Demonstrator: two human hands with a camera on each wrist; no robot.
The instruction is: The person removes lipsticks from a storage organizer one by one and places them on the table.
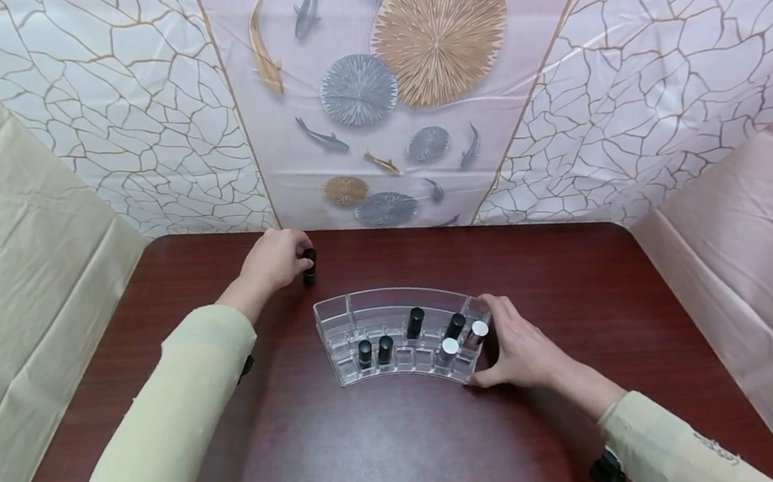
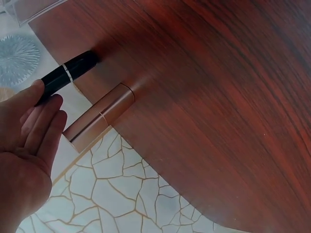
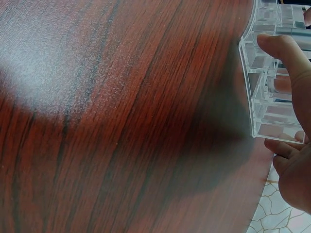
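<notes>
At the back left of the table my left hand (image 1: 277,259) pinches a black lipstick tube (image 2: 68,75) with a silver band, between thumb and fingers. The tube is upright, its lower end right at the tabletop. Close beside it stands a shiny rose-gold lipstick tube (image 2: 102,116), which the hand hides in the head view. My right hand (image 1: 521,343) grips the right end of a clear curved organizer (image 1: 393,299), thumb at the front corner and fingers at the back. Several black-capped tubes (image 1: 415,323) and two tubes with pale, shiny tops (image 1: 477,332) stand in its compartments.
The dark red wooden table (image 1: 353,456) has rounded back corners. A patterned cloth (image 1: 378,163) hangs behind its far edge, and plain cloth panels (image 1: 19,311) flank both sides. Several front compartments of the organizer hold nothing.
</notes>
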